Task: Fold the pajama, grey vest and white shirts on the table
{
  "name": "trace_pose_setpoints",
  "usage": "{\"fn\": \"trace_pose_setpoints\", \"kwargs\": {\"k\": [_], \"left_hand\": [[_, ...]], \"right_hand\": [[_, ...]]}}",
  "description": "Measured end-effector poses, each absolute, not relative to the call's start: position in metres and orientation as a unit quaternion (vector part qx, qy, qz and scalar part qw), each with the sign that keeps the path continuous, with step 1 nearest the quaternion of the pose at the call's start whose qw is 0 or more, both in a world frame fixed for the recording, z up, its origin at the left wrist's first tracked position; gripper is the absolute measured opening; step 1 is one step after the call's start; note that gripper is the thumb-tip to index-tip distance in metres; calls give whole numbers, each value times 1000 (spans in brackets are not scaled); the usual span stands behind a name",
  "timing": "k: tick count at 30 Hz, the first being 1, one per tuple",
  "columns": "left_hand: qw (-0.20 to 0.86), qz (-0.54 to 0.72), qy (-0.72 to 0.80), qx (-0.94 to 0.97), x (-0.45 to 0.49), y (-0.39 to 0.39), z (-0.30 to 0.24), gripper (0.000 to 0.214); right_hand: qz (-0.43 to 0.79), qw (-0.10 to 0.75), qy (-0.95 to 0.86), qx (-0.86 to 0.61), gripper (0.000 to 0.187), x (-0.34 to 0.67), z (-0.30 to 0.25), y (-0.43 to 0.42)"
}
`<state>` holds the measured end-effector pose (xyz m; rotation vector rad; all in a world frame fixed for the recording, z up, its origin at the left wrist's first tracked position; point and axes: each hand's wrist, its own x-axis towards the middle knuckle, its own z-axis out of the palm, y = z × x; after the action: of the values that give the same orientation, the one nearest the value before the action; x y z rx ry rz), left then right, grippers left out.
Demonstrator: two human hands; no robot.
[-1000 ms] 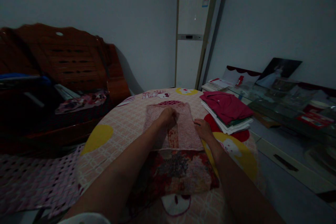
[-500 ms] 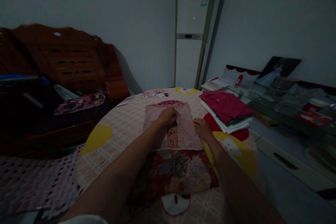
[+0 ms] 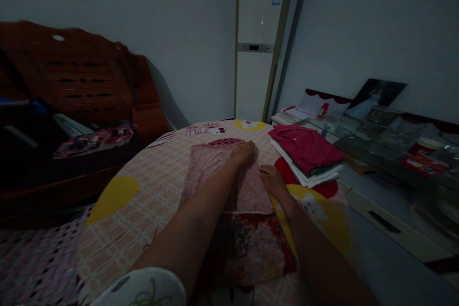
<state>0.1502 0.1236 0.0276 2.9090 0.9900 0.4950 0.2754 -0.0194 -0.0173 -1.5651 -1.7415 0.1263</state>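
Fabric (image 3: 210, 165) — heathered pink, folded squarish, left hand (image 3: 246, 154) atop

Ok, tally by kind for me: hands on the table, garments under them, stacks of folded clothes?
Hands: 2 (left hand, right hand)
Garments under the hands: 1 (pink and floral garment)
Stacks of folded clothes: 1 (stack with a magenta top piece)
Total: 4
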Motion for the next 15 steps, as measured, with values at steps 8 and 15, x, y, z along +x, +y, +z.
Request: {"fn": "trace_pose_setpoints", "kwargs": {"k": [8, 15], "left_hand": [[25, 75, 411, 908, 165, 133, 8, 60], [9, 58, 310, 949, 153, 136, 29, 46]], "right_hand": [[44, 384, -689, -614, 30, 273, -18, -20], [40, 397, -684, -611, 33, 274, -20, -20]]}}
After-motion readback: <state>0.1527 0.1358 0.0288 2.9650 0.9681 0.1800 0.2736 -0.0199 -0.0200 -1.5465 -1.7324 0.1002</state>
